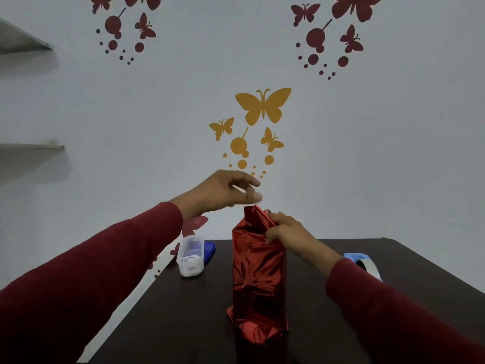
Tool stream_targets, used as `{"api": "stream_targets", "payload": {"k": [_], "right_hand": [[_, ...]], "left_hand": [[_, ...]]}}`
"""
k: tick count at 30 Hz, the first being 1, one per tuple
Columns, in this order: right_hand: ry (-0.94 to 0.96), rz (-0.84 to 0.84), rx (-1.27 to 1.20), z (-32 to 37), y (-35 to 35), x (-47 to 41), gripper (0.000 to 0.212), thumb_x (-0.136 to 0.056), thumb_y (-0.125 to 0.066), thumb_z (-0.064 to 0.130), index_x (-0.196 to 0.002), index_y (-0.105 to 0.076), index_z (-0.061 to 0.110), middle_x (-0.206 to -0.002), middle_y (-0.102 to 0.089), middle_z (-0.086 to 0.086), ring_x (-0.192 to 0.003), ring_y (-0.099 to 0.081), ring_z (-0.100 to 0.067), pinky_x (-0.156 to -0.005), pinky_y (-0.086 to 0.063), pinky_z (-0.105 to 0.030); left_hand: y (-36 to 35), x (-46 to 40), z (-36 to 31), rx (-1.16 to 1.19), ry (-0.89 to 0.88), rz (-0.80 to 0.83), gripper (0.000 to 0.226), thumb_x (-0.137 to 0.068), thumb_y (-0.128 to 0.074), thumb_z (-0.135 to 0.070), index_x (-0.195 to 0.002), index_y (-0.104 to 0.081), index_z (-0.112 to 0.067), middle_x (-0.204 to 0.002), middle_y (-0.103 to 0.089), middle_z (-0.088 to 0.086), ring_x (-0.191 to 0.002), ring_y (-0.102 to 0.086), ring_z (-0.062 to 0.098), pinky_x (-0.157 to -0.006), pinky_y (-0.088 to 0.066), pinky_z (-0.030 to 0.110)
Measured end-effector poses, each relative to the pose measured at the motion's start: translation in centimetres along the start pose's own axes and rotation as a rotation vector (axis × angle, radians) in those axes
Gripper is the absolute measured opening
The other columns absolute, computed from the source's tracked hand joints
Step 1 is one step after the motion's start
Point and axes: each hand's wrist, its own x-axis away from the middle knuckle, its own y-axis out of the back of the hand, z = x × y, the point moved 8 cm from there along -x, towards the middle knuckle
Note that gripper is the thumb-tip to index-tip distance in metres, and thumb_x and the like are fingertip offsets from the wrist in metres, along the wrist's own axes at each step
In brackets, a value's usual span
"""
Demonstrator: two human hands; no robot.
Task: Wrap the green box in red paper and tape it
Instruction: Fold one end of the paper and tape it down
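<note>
A tall package wrapped in shiny red paper [258, 274] stands upright on the dark table [183, 324]; the green box inside is fully hidden. My right hand [282, 229] grips the folded paper flap at the package's top right. My left hand [225, 189] hovers just above and left of the top, with thumb and fingers close together; I cannot tell whether a small piece of tape is between them. A tape roll in a blue dispenser [363, 262] lies on the table behind my right forearm.
A clear plastic container [190, 256] lies next to its blue lid [210, 252] at the table's back left. The wall behind carries butterfly stickers. Two shelves stick out at the far left.
</note>
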Motion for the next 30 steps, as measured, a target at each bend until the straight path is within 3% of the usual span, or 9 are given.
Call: {"api": "stream_targets", "payload": {"k": [3, 6, 9, 12, 14, 16, 19, 24, 30], "right_hand": [[0.035, 0.0, 0.024, -0.1, -0.1, -0.3, 0.044, -0.052, -0.062, 0.025, -0.094, -0.075, 0.023, -0.15, -0.05, -0.009, -0.147, -0.032, -0.022, -0.085, -0.032, -0.025], [0.044, 0.042, 0.033, -0.1, -0.5, 0.1, 0.035, -0.051, -0.061, 0.025, -0.083, -0.074, 0.03, -0.163, -0.037, -0.003, -0.156, -0.015, -0.017, -0.097, -0.025, -0.035], [0.053, 0.034, 0.03, 0.2, 0.1, 0.3, 0.036, -0.059, -0.064, 0.023, -0.091, -0.079, 0.029, -0.17, -0.023, -0.002, -0.159, -0.004, -0.012, -0.105, -0.024, -0.035], [0.067, 0.036, 0.079, 0.7, 0.5, -0.2, 0.036, -0.076, -0.067, 0.015, -0.097, -0.079, 0.042, -0.17, -0.02, 0.0, -0.158, -0.012, -0.017, -0.115, -0.026, -0.037], [0.102, 0.037, 0.087, 0.5, 0.4, -0.5, 0.032, -0.075, -0.066, 0.018, -0.09, -0.078, 0.043, -0.155, -0.047, -0.003, -0.151, -0.033, -0.02, -0.117, -0.034, -0.044], [0.123, 0.026, 0.069, 0.4, 0.5, -0.7, 0.026, -0.079, -0.065, 0.009, -0.092, -0.079, 0.028, -0.113, -0.071, -0.004, -0.114, -0.067, -0.019, -0.103, -0.051, -0.049], [0.139, 0.031, 0.088, 0.8, 0.6, -0.2, 0.038, -0.085, -0.063, -0.001, -0.103, -0.077, 0.03, -0.09, -0.077, 0.006, -0.084, -0.072, -0.007, -0.08, -0.055, -0.027], [0.149, 0.046, 0.005, 0.4, 1.0, -0.3, 0.049, -0.08, -0.066, 0.009, -0.125, -0.071, 0.029, -0.109, -0.077, -0.001, -0.104, -0.072, -0.02, -0.094, -0.056, -0.034], [0.149, -0.092, -0.026, 0.3, 2.8, 1.1, 0.044, -0.088, -0.07, 0.023, -0.132, -0.068, 0.029, -0.135, -0.065, 0.014, -0.128, -0.056, -0.005, -0.105, -0.042, -0.029]], "left_hand": [[-2.7, 0.6, 1.7, -0.225, 0.066, 0.21, 0.056, -0.072, -0.092, -0.041, -0.124, -0.071, -0.033, -0.113, -0.072, -0.015, -0.096, -0.071, 0.008, -0.089, -0.057, 0.028], [-3.0, 0.1, 1.3, -0.199, -0.004, 0.104, 0.022, -0.083, -0.085, -0.033, -0.102, -0.081, -0.024, -0.089, -0.078, -0.009, -0.084, -0.072, 0.005, -0.081, -0.057, 0.025], [-2.7, -0.1, 1.2, -0.093, 0.005, 0.028, 0.014, -0.085, -0.084, -0.03, -0.096, -0.083, -0.021, -0.084, -0.079, -0.007, -0.073, -0.069, -0.002, -0.066, -0.047, 0.011], [-2.5, 0.2, 1.5, -0.048, 0.023, -0.038, 0.013, -0.085, -0.084, -0.028, -0.096, -0.083, -0.022, -0.084, -0.079, -0.007, -0.075, -0.069, 0.0, -0.069, -0.048, 0.014], [-2.3, 0.4, 1.4, -0.027, 0.017, -0.093, 0.013, -0.084, -0.085, -0.025, -0.097, -0.083, -0.021, -0.085, -0.079, -0.007, -0.078, -0.072, 0.003, -0.074, -0.053, 0.017], [-2.3, 0.6, 1.5, -0.038, 0.009, -0.123, 0.014, -0.084, -0.085, -0.025, -0.097, -0.083, -0.022, -0.086, -0.079, -0.008, -0.081, -0.074, 0.004, -0.078, -0.057, 0.019], [-2.4, 0.8, 1.7, -0.019, 0.016, -0.116, 0.013, -0.086, -0.083, -0.026, -0.098, -0.083, -0.022, -0.088, -0.079, -0.008, -0.082, -0.073, 0.003, -0.076, -0.055, 0.015], [-0.9, 1.3, 1.3, 0.032, 0.006, -0.271, 0.012, -0.088, -0.081, -0.027, -0.097, -0.083, -0.019, -0.087, -0.079, -0.005, -0.074, -0.071, 0.006, -0.075, -0.057, 0.02], [-0.8, 4.6, -2.9, 0.077, -0.198, -0.596, 0.01, -0.091, -0.078, -0.028, -0.099, -0.081, -0.022, -0.094, -0.074, -0.02, -0.082, -0.065, -0.002, -0.073, -0.048, 0.008]]}}
